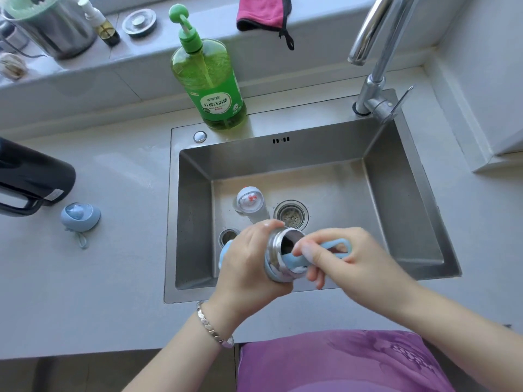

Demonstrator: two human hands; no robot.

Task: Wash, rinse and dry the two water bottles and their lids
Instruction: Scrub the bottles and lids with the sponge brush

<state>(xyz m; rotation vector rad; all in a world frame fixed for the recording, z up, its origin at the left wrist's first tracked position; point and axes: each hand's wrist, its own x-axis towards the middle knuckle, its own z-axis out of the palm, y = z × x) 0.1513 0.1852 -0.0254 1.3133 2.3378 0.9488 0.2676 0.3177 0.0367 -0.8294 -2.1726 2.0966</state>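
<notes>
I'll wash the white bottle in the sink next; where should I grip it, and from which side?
Grip the straight body just under its domed lid, coming from above and its left. The white bottle stands upright, its dome is round, and the blue bottle is held close on its near side.

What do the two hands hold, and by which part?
The left hand grips the open blue bottle around its body; the right hand pinches the brush by its looped handle.
</notes>
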